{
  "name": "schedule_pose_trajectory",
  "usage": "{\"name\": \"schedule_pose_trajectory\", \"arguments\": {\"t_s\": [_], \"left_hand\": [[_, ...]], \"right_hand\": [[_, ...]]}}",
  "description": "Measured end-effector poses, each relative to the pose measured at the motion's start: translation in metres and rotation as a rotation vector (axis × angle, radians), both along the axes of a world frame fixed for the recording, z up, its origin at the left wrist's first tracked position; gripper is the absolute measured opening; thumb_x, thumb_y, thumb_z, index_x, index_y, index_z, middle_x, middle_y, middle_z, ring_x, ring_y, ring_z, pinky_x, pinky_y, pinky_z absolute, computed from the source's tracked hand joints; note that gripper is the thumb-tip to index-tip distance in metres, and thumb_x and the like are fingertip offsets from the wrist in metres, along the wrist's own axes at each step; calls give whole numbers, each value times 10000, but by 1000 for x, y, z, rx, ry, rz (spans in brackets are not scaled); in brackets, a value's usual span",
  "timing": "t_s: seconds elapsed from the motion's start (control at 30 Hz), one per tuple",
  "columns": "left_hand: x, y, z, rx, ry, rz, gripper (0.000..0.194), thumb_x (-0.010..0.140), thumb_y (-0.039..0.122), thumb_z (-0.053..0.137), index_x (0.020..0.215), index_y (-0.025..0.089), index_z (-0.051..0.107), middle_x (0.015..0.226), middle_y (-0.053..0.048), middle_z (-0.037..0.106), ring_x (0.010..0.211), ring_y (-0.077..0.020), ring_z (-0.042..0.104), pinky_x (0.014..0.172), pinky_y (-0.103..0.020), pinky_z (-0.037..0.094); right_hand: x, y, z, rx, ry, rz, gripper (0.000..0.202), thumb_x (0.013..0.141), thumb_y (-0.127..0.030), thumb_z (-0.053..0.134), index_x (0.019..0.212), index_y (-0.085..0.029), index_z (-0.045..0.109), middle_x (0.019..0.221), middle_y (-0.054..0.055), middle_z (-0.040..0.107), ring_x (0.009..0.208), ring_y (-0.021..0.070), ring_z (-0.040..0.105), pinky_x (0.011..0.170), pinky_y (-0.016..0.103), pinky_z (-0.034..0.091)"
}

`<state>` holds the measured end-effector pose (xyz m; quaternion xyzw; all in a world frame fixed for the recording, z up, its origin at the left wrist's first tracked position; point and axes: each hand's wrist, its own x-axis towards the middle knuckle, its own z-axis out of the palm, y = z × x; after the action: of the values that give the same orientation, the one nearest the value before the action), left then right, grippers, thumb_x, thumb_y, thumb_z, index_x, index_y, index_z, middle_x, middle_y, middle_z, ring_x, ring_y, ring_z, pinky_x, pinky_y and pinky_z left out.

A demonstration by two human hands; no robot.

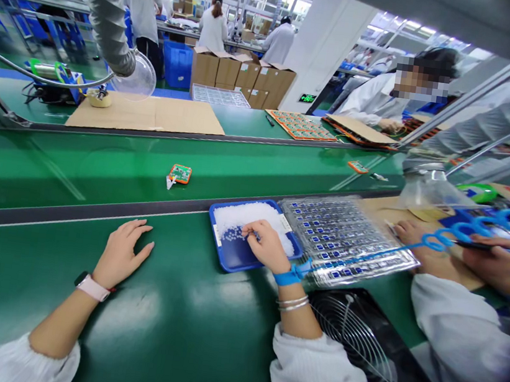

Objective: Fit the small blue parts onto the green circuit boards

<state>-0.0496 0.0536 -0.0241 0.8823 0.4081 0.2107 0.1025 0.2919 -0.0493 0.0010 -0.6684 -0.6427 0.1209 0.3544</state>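
Note:
My left hand (pixel 121 252) rests on the green tabletop (pixel 162 323), palm down with its fingers apart and nothing in it. Over a shallow blue tray (pixel 239 262), my right hand (pixel 269 246) has its fingertips pinched together among small white pieces (pixel 256 212); whatever lies between them is too small to make out. The pieces are heaped toward the tray's far side, with bare blue at the near side. Touching or close by the tray on the right is a clear plastic tray (pixel 331 235) with rows of small blue-and-silver parts. A blue strap (pixel 289 276) circles my right wrist.
A small orange-edged circuit board (pixel 181 174) with a white piece lies on the green belt (pixel 112 166). A black fan with a wire guard (pixel 358 336) sits beside my right forearm. A blue coiled cord (pixel 439 240) stretches toward a co-worker's hand (pixel 493 257). An extraction hood (pixel 136 75) hangs left.

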Motion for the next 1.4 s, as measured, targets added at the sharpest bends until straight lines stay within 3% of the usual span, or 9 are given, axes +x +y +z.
{"name": "schedule_pose_trajectory", "arguments": {"t_s": [0.57, 0.73, 0.83, 0.97, 1.03, 1.1, 1.2, 1.4], "left_hand": [[1, 0, 1, -20, -1, 6, 372, 853, 440, 458, 1103, 182, 553, 1234, -98, 538, 1154, -272, 474, 976, -455, 379], [4, 8, 8, -28, -45, 16, 372, 861, 437, 455, 1108, 176, 550, 1133, -87, 602, 1072, -254, 526, 935, -425, 415], [18, 21, 17, 37, -88, 16, 334, 864, 401, 460, 1082, 169, 562, 1072, -82, 628, 1018, -240, 547, 921, -393, 424], [57, 55, 26, 159, -33, 24, 305, 855, 324, 465, 1095, 157, 551, 1109, -96, 605, 1049, -242, 521, 935, -369, 400], [74, 78, 29, 215, 59, 119, 348, 829, 300, 491, 1133, 136, 529, 1176, -133, 558, 1102, -276, 482, 940, -393, 378], [83, 100, 31, 250, 140, 314, 412, 789, 308, 532, 1150, 111, 511, 1220, -179, 511, 1119, -330, 450, 908, -441, 367], [79, 124, 31, 193, 231, 558, 472, 754, 386, 554, 1100, 67, 518, 1130, -234, 540, 1047, -379, 473, 849, -482, 360], [49, 143, 31, 72, 242, 628, 577, 752, 513, 499, 1141, 87, 490, 1013, -225, 609, 992, -391, 506, 799, -471, 371]], "right_hand": [[-3, 1, 1, 0, -20, -12, 235, 717, -40, 420, 790, -183, 591, 788, 51, 619, 827, 188, 555, 774, 345, 449], [-4, 1, 0, -37, -38, 20, 206, 722, -66, 429, 780, -186, 586, 779, 52, 620, 814, 195, 554, 758, 347, 453], [0, 1, 0, -11, -26, 8, 208, 723, -83, 432, 807, -188, 591, 787, 51, 624, 817, 198, 561, 762, 352, 457], [5, 2, -2, 39, -29, -32, 169, 756, -149, 457, 839, -186, 600, 818, 67, 634, 828, 218, 568, 768, 374, 455], [7, 2, -3, 51, -39, -46, 143, 789, -210, 471, 840, -188, 602, 811, 70, 638, 817, 223, 567, 757, 374, 452], [10, 3, -4, 65, -61, -71, 129, 799, -234, 482, 825, -191, 600, 789, 64, 636, 800, 221, 560, 748, 368, 444], [14, 3, -7, 82, -109, -136, 104, 794, -224, 494, 766, -188, 587, 746, 57, 619, 759, 212, 546, 744, 368, 427], [18, 4, -16, 54, -146, -130, 88, 791, -181, 501, 719, -195, 549, 751, 54, 571, 772, 206, 518, 750, 363, 400]]}}
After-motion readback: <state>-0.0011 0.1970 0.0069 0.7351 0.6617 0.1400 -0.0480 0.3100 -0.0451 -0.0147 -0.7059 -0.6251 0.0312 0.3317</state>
